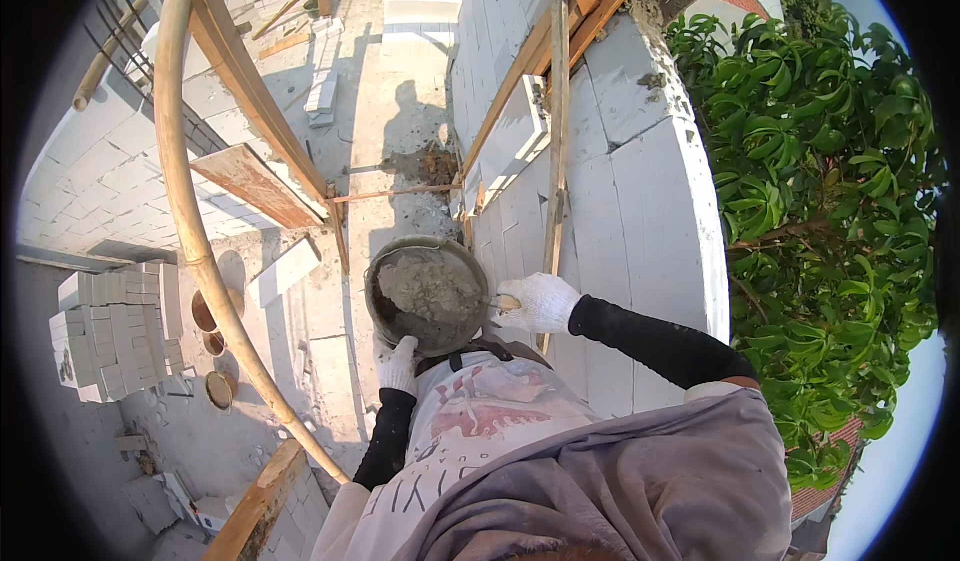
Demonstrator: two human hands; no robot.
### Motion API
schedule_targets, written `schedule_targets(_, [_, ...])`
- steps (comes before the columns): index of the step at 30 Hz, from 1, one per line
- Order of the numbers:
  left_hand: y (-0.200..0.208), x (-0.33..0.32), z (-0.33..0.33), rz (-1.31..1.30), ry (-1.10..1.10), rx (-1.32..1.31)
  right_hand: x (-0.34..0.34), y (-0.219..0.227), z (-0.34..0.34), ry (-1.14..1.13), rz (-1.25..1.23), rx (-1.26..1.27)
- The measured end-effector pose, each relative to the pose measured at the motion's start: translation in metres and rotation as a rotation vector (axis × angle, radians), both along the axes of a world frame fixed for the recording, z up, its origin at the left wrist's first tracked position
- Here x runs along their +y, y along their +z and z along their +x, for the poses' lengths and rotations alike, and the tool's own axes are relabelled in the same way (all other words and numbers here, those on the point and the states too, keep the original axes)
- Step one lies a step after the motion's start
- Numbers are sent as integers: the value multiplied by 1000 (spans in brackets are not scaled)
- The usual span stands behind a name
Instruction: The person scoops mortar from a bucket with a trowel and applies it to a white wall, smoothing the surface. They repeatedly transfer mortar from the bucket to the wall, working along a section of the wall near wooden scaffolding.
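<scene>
A round dark bucket (376,313) of wet grey mortar (428,286) is in front of my body, at the middle of the view. My left hand (397,364), in a white glove, grips its near rim with the thumb over the edge. To the right of the bucket, my gloved right hand (540,303) is closed round the wooden handle of a trowel (508,303). The handle's end points at the bucket's right rim; I cannot make out the blade. Black sleeves cover both forearms.
A white block wall (650,221) runs along my right, with leafy branches (800,161) beyond. Wooden props (555,181) lean by it. A bamboo pole (185,191) curves past on the left. Far below are stacked white blocks (115,331) and a loose board (258,183).
</scene>
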State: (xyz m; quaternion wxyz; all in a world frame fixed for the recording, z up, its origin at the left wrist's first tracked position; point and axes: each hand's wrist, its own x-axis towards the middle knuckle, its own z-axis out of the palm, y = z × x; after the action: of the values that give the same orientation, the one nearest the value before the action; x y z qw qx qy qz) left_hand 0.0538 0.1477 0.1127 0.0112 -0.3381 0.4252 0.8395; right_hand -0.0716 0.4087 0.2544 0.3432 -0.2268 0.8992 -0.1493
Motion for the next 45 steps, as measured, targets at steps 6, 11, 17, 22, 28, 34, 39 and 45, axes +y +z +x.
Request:
schedule_targets(6, [-41, -6, -21, -19, -218, -53, 71, 109, 9, -193, -72, -13])
schedule_targets(11, [-39, 0, -34, 22, -232, -72, 129, 245, -27, -771, -217, -315])
schedule_targets(17, [-9, 10, -34, -128, -193, -137, 204, 387, -151, -885, -76, 96])
schedule_targets(22, [-72, 3, -21, -217, -216, -104, 227, 389, -339, -682, 451, 420])
schedule_targets(28, [-45, 16, -22, -103, -122, -185, 181, 282, -418, -480, 830, 936])
schedule_targets(34, [-14, 16, -32, -70, -137, -207, 222, 369, -300, -414, 1011, 1125])
schedule_targets(39, [-10, 13, -29, -129, -128, -177, 130, 352, -138, -181, 515, 1119])
schedule_targets(45, [-38, 18, -23, -118, -152, -78, 32, 121, -68, 259, 378, 656])
